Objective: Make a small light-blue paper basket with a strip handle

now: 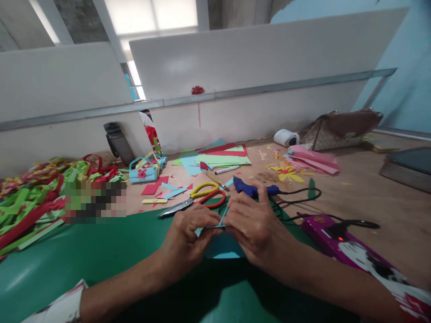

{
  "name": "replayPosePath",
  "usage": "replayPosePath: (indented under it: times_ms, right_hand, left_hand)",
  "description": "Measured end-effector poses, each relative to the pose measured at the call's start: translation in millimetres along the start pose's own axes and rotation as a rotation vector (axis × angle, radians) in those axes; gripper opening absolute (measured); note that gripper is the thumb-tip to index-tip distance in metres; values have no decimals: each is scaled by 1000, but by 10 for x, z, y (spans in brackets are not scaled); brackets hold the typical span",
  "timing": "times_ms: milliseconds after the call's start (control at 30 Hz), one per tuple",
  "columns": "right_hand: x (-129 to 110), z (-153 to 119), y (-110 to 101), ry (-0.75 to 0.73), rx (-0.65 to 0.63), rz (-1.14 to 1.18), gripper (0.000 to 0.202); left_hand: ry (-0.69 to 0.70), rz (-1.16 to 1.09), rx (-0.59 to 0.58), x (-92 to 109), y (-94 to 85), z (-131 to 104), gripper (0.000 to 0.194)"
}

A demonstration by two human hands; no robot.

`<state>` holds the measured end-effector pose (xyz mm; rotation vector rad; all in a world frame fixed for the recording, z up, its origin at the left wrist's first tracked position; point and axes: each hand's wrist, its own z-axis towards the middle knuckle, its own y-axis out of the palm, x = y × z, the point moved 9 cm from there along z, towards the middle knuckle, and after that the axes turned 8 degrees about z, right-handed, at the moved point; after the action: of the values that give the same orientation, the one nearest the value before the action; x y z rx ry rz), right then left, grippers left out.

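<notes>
A light blue paper piece point(225, 247) is held between both hands over the green surface. My left hand point(191, 231) pinches its left part, fingers closed. My right hand point(252, 222) grips the right part, fingers closed, close beside my left hand. A raised edge of the paper shows between the fingertips. Just beyond my hands lie scissors point(202, 195) with yellow and orange handles. A blue glue gun point(252, 187) lies behind my right hand, its nozzle toward the left.
A purple power strip point(323, 231) with a lit red light sits at right. Colored paper strips point(37, 197) pile up at left. Beyond are a small blue paper bag point(143, 174), a dark bottle point(119, 143), paper sheets point(222, 157) and a brown handbag point(340, 130).
</notes>
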<state>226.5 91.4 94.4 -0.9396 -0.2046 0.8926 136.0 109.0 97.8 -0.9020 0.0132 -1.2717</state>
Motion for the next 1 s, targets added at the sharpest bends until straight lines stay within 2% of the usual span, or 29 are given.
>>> replayPosePath:
  times_ms: [200, 367, 467, 667, 800, 1000]
  right_hand:
    - [-9, 16, -88, -9, -18, -40, 15]
    - [20, 22, -70, -6, -24, -9, 16]
    - [49, 35, -17, 21, -37, 24, 17]
    - [102, 82, -32, 88, -58, 72, 19]
    - [90, 75, -46, 116, -70, 63, 23]
    - [51, 55, -13, 41, -32, 41, 22]
  left_hand:
    - [-139, -85, -45, -140, -10, -18, 10]
    - [-326, -32, -217, -266, 97, 8, 8]
    - [-375, -61, -324, -267, 193, 38, 11]
    - [-479, -120, -379, -339, 254, 18, 15]
    - [-476, -172, -404, -362, 299, -3, 17]
    - [-474, -136, -442, -377, 351, -19, 15]
